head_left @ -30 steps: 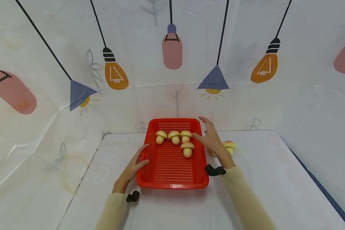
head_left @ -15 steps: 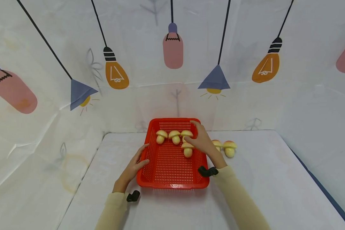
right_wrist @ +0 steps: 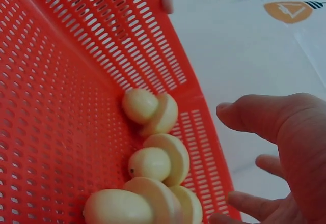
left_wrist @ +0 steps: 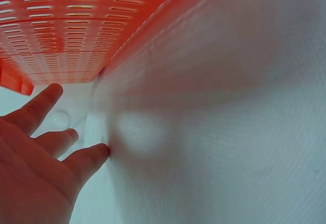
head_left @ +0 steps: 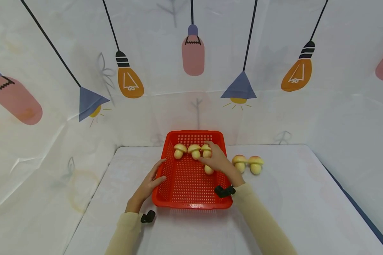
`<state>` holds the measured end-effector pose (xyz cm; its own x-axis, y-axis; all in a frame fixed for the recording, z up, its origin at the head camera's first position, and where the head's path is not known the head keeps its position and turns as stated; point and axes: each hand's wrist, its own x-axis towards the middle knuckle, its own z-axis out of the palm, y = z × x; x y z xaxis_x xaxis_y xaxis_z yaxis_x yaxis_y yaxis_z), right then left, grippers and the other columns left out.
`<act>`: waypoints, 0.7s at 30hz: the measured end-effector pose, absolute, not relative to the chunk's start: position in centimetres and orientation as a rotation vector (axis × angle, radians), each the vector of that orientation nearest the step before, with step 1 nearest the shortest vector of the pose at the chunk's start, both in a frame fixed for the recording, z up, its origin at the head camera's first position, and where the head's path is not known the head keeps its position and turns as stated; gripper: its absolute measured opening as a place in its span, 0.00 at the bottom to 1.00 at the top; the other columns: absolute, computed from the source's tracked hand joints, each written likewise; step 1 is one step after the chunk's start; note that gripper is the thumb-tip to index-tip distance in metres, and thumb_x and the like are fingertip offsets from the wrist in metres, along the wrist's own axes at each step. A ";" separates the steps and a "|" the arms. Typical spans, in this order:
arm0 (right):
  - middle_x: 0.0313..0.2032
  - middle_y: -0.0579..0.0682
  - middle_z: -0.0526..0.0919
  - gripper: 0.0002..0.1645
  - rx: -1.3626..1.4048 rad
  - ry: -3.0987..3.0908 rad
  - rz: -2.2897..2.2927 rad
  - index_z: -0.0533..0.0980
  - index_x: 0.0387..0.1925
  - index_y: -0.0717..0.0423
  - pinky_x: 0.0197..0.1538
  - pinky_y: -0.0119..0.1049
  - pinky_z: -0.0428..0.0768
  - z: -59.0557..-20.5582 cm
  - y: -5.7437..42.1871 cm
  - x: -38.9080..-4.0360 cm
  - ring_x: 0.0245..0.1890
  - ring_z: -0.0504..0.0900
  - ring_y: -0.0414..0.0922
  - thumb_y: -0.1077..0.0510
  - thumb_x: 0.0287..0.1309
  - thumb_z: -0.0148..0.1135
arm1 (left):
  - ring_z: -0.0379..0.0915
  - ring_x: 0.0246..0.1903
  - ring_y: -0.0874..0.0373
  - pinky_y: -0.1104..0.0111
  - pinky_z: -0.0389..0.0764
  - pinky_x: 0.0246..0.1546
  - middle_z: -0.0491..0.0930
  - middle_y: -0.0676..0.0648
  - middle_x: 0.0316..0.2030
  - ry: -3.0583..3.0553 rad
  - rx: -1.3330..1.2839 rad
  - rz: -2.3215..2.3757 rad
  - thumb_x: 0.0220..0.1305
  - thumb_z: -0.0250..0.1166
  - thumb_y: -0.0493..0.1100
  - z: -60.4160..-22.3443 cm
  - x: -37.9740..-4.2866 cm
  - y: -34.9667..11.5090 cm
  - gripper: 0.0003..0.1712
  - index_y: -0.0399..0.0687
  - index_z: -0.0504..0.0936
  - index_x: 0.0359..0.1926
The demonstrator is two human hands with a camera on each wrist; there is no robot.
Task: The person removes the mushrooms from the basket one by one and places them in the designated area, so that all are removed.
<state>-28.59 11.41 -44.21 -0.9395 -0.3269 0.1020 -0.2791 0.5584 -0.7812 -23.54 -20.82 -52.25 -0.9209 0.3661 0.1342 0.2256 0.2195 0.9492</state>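
Note:
A red plastic basket [head_left: 185,193] with slotted walls stands on the table. Several toy mushrooms [head_left: 180,151] with pale stems and yellowish caps lie toward its far end. My left hand [head_left: 146,186] rests at the basket's left rim, thumb over the edge; the left wrist view shows its fingers [left_wrist: 84,163] straight and spread beside the wall. Over the right part of the basket hovers my right hand [head_left: 217,161], thumb and fingers apart, partly hiding the nearest mushroom [head_left: 209,170]. The right wrist view shows nothing between that hand's thumb and fingers.
Two more mushrooms, one [head_left: 239,163] beside the other [head_left: 256,164], stand on the white table [head_left: 293,198] right of the basket. Behind the table hangs a white sheet [head_left: 166,109] printed with lamps and bulbs. Each wrist wears a black device [head_left: 225,191].
My right hand has moved left and inward from the basket's right rim to above the mushrooms, uncovering the two on the table. The left hand has stayed at the rim.

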 end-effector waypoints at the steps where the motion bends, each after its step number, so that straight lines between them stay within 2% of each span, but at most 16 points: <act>1: 0.71 0.69 0.65 0.44 -0.522 2.725 -1.338 0.60 0.75 0.62 0.68 0.63 0.69 -44.2 11.3 -28.6 0.72 0.66 0.66 0.52 0.64 0.68 | 0.61 0.68 0.33 0.52 0.76 0.57 0.52 0.39 0.78 2.359 0.576 1.802 0.74 0.54 0.41 -52.2 -23.5 -20.8 0.39 0.54 0.52 0.81; 9: 0.69 0.70 0.70 0.41 -0.507 2.743 -1.206 0.64 0.71 0.68 0.68 0.59 0.70 -44.8 10.5 -28.8 0.69 0.69 0.65 0.57 0.63 0.68 | 0.59 0.70 0.33 0.50 0.75 0.59 0.50 0.39 0.79 2.374 0.575 1.797 0.74 0.55 0.40 -51.9 -23.3 -20.8 0.39 0.52 0.52 0.81; 14: 0.65 0.68 0.74 0.38 -0.525 2.742 -1.095 0.69 0.68 0.68 0.65 0.57 0.74 -45.2 10.0 -28.8 0.65 0.74 0.63 0.56 0.61 0.71 | 0.59 0.71 0.35 0.48 0.73 0.61 0.51 0.41 0.79 2.391 0.548 1.784 0.74 0.56 0.42 -51.7 -23.2 -20.8 0.39 0.57 0.53 0.81; 18: 0.57 0.62 0.81 0.31 -0.559 2.736 -0.993 0.75 0.62 0.65 0.59 0.51 0.78 -45.8 9.5 -29.0 0.55 0.80 0.55 0.58 0.61 0.73 | 0.57 0.72 0.36 0.45 0.70 0.63 0.50 0.42 0.80 2.405 0.553 1.773 0.74 0.57 0.42 -51.8 -23.2 -20.8 0.40 0.58 0.53 0.81; 21: 0.51 0.56 0.84 0.26 -0.590 2.731 -0.926 0.77 0.59 0.61 0.51 0.44 0.78 -46.2 9.4 -29.3 0.45 0.78 0.48 0.59 0.61 0.73 | 0.55 0.74 0.36 0.43 0.68 0.65 0.49 0.42 0.80 2.410 0.572 1.773 0.73 0.56 0.40 -51.9 -23.3 -20.7 0.40 0.55 0.52 0.82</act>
